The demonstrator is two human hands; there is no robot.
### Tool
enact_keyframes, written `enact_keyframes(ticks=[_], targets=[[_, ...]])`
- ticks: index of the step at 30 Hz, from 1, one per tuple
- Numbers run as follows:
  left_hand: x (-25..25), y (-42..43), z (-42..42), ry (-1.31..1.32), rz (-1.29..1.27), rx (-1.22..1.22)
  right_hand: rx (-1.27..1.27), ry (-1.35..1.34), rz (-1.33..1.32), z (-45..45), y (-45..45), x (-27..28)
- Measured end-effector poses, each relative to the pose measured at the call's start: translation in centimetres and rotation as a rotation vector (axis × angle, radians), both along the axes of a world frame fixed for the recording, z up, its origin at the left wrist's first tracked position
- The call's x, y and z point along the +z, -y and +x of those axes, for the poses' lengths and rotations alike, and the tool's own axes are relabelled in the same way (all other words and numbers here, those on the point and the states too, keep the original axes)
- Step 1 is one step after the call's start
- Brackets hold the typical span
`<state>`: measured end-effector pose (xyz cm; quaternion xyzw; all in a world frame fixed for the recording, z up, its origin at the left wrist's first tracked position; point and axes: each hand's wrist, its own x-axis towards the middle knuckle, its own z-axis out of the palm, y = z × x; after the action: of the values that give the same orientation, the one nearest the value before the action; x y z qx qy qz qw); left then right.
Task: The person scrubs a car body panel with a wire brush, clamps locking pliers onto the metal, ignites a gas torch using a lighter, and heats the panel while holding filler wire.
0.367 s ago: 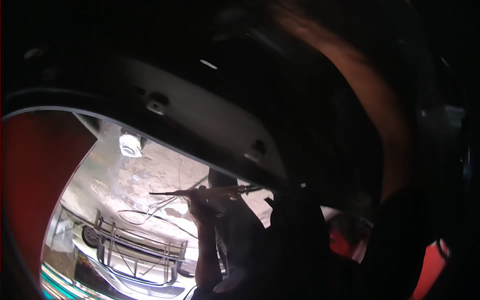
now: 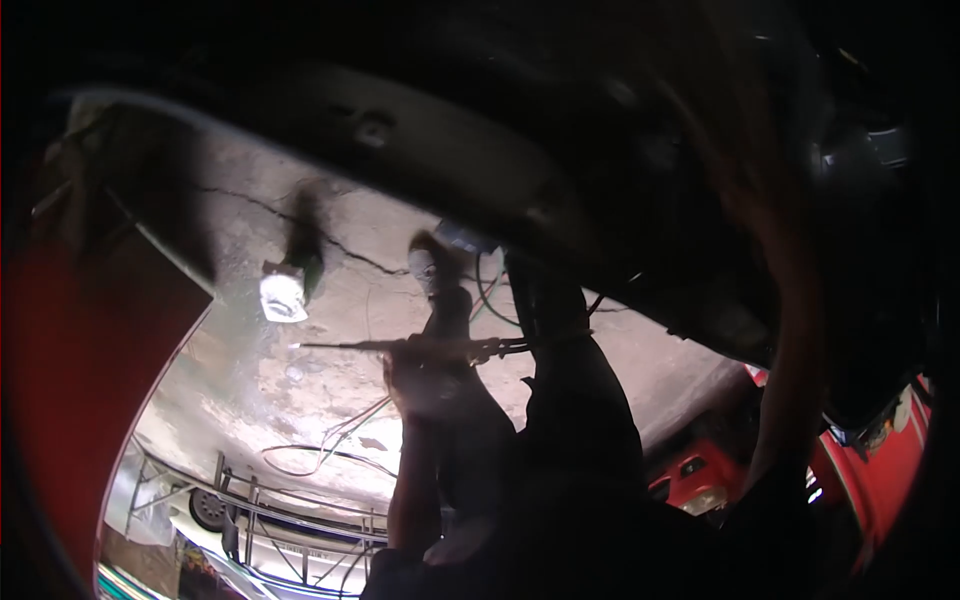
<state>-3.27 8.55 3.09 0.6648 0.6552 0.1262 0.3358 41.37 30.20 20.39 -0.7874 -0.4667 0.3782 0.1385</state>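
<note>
My left hand (image 2: 415,375) is wrapped round a gas torch (image 2: 430,347) with a long thin tip pointing left. Behind the grip, the torch continues to the right into fittings and hoses; no flame shows at its tip. My right arm (image 2: 790,340) reaches up into the dark underside of a vehicle panel, where my right hand (image 2: 735,175) is only a dim shape. Its fingers cannot be made out. Across the top runs the curved edge of the dark panel (image 2: 440,150), which has a pale strip with small holes or fittings.
My legs (image 2: 580,400) and a shoe (image 2: 424,262) show against the cracked concrete floor (image 2: 350,300). Thin hoses (image 2: 320,465) loop there near a bright lamp (image 2: 284,292). Red body panels (image 2: 90,400) flank the left; a metal frame (image 2: 260,510) and white car (image 2: 290,560) lie beyond.
The view has shifted, bringing more floor and my foot into sight beneath the panel edge. My left hand still holds the torch. My right arm now appears lower, darker and less clear.
</note>
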Motion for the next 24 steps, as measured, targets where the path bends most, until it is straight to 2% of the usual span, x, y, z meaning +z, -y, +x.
enact_keyframes(ticks=[2, 3, 4, 7, 8, 9, 11, 14, 16, 17, 19, 20, 22, 24], targets=[[1.7, 0.2, 0.3, 0.153, -0.060, 0.126, -0.129, -0.213, -0.188, -1.1, 5.9, 4.5], [3.1, 0.7, 0.4, 0.224, -0.117, 0.212, 0.034, -0.192, -0.147, -2.1, 9.0, 5.4], [2.1, 2.0, -0.2, 0.297, -0.217, 0.332, 0.197, -0.167, -0.094, -3.1, 11.8, 5.8], [0.9, 2.9, -2.5, 0.701, -0.434, 0.762, 0.028, -0.633, -0.366, -8.6, 15.4, 4.7], [0.9, 3.0, -3.2, 0.750, -0.461, 0.794, 0.136, -0.493, -0.361, -11.3, 15.7, 2.8], [0.9, 3.0, -3.9, 0.798, -0.488, 0.827, 0.135, -0.519, -0.366, -12.5, 17.8, -1.4], [1.4, 3.3, -5.2, 0.676, -0.478, 0.666, 0.231, -0.414, -0.426, -12.9, 22.2, -12.3], [0.7, 4.5, -7.1, 0.539, -0.429, 0.483, 0.297, -0.216, -0.456, -16.7, 20.3, -20.1], [0.2, 4.9, -8.1, 0.449, -0.398, 0.343, 0.291, 0.003, -0.299, -17.3, 22.0, -27.4], [1.3, 3.7, -7.4, 0.551, -0.456, 0.455, 0.279, 0.097, -0.213, -17.3, 22.7, -30.3], [0.6, 3.2, -7.8, 0.564, -0.450, 0.423, -0.073, -0.160, -0.238, -17.4, 22.7, -30.3], [-1.0, 3.1, -8.6, 0.480, -0.379, 0.275, 0.011, -0.061, -0.182, -17.6, 23.3, -29.6], [-2.6, 3.5, -9.4, 0.438, -0.353, 0.174, 0.162, 0.167, -0.069, -17.9, 24.5, -28.4], [-3.3, 3.0, -8.6, 0.511, -0.409, 0.255, 0.440, 0.356, -0.019, -17.5, 27.3, -29.1]])
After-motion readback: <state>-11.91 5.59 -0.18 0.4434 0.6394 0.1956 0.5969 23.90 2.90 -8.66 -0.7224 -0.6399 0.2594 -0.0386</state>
